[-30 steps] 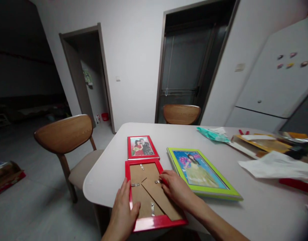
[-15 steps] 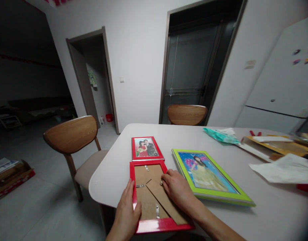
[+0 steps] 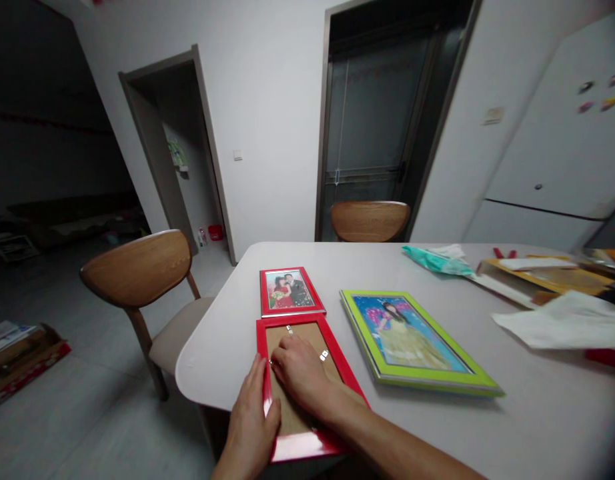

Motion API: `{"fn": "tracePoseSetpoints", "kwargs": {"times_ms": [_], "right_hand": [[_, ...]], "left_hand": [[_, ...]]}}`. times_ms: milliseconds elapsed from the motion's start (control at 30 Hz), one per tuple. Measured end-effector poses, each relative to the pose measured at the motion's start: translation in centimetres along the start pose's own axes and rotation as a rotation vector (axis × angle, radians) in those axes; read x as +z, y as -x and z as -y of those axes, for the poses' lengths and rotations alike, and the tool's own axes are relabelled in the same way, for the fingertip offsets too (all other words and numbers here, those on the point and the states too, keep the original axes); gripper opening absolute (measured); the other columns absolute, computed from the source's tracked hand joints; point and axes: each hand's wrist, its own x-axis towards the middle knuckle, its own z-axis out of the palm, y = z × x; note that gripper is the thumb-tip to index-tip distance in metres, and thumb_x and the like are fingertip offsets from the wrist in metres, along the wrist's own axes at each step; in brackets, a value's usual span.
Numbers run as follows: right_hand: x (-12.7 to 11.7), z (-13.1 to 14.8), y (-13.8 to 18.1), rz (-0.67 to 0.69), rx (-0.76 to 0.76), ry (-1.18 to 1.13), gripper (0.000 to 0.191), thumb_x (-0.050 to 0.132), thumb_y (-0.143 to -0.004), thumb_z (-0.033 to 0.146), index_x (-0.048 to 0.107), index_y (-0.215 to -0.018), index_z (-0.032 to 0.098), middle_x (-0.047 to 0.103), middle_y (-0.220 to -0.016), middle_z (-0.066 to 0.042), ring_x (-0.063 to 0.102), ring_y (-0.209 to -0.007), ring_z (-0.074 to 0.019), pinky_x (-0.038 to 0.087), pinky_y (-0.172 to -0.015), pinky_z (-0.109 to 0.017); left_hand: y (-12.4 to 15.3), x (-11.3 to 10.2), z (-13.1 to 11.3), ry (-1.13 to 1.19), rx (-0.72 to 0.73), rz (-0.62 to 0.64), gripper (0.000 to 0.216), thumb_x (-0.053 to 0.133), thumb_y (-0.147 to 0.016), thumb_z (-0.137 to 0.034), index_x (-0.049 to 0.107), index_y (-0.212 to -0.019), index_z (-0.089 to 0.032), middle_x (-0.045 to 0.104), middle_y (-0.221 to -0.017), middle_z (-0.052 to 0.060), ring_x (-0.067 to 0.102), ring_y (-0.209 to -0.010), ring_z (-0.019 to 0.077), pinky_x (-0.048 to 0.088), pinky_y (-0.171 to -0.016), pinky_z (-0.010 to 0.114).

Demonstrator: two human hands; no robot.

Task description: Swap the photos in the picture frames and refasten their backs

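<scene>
A red picture frame (image 3: 345, 365) lies face down at the table's near edge, its brown backing board (image 3: 287, 417) upward. My left hand (image 3: 252, 413) holds its left side, fingers along the outer edge and thumb over the border. Reaching across the board, my right hand (image 3: 300, 370) has its fingers bent closed at the left metal clip, which they mostly cover. A right clip (image 3: 324, 355) and a top clip (image 3: 289, 330) show on the back. My right forearm hides the lower right of the frame.
Beyond it lies a smaller red picture frame (image 3: 317, 303), face up. At right is a green picture frame (image 3: 387, 379). Farther right are a teal wrapper (image 3: 435, 261), cardboard packaging (image 3: 512, 283) and white paper (image 3: 562, 323). Wooden chairs (image 3: 142, 267) stand around the white table (image 3: 222, 353).
My right hand has moved left across the backing board, from the right clip to the left one. The left hand keeps its hold on the frame. The view has shifted slightly.
</scene>
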Motion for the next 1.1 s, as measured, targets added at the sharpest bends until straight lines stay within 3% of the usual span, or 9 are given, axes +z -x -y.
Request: {"fn": "tracePoseSetpoints", "kwargs": {"times_ms": [233,367,600,800,933,1033,1100], "right_hand": [[0.1,-2.6,-1.0,-0.082,0.092,-0.026,0.023,0.040,-0.080,0.024,0.061,-0.084,0.016,0.057,-0.083,-0.007,0.049,-0.079,-0.0159,0.034,-0.069,-0.024],[0.3,-4.4,-2.0,-0.093,0.165,-0.005,0.025,0.040,-0.079,0.023,0.062,-0.079,0.012,0.056,-0.085,-0.011,0.048,-0.082,-0.0198,0.034,-0.070,-0.028],[0.8,-4.4,-2.4,-0.065,0.130,-0.047,0.027,0.040,-0.078,0.020,0.063,-0.091,0.016,0.058,-0.087,-0.010,0.047,-0.084,-0.0200,0.034,-0.072,-0.030],[-2.2,-3.7,1.1,0.021,-0.036,-0.213,0.026,0.043,-0.077,0.022,0.060,-0.097,0.018,0.056,-0.097,-0.006,0.048,-0.089,-0.0154,0.036,-0.079,-0.025],[-4.4,-3.6,4.8,0.209,-0.152,-0.363,0.023,0.054,-0.068,0.020,0.063,-0.089,0.023,0.050,-0.108,-0.005,0.045,-0.098,-0.0165,0.034,-0.085,-0.027],[-4.6,-3.6,6.1,0.284,-0.170,-0.359,0.022,0.060,-0.063,0.018,0.066,-0.083,0.025,0.048,-0.112,-0.004,0.042,-0.103,-0.0186,0.032,-0.089,-0.031],[-4.1,-3.4,6.3,0.253,-0.167,-0.347,0.016,0.061,-0.064,0.020,0.067,-0.078,0.025,0.049,-0.111,-0.004,0.041,-0.104,-0.0195,0.030,-0.089,-0.033]], "left_hand": [[0.0,0.0,0.1,-0.020,0.011,0.009,0.054,0.042,-0.071,-0.017,0.034,-0.123,-0.005,0.037,-0.130,0.015,0.033,-0.120,0.0227,0.025,-0.101,0.039],[0.1,-0.1,0.1,-0.039,0.031,0.028,0.053,0.041,-0.072,-0.017,0.035,-0.123,-0.006,0.037,-0.130,0.015,0.033,-0.119,0.0223,0.026,-0.100,0.040],[0.0,0.0,0.2,-0.031,0.035,0.017,0.053,0.042,-0.072,-0.016,0.035,-0.123,-0.007,0.038,-0.129,0.014,0.034,-0.119,0.0219,0.026,-0.100,0.039],[0.0,-0.1,0.0,-0.005,0.015,0.004,0.053,0.044,-0.070,-0.016,0.037,-0.122,-0.009,0.039,-0.129,0.014,0.035,-0.118,0.0220,0.026,-0.100,0.039],[0.0,-0.1,0.1,-0.023,0.010,0.015,0.054,0.044,-0.070,-0.015,0.035,-0.123,-0.008,0.037,-0.130,0.014,0.033,-0.119,0.0215,0.025,-0.100,0.039],[0.1,0.0,0.1,-0.037,0.015,0.019,0.053,0.042,-0.071,-0.016,0.034,-0.123,-0.009,0.036,-0.130,0.013,0.033,-0.120,0.0208,0.025,-0.100,0.038],[0.0,0.0,0.1,-0.043,0.021,0.020,0.052,0.042,-0.072,-0.016,0.035,-0.123,-0.008,0.037,-0.130,0.014,0.033,-0.119,0.0208,0.026,-0.100,0.038]]}}
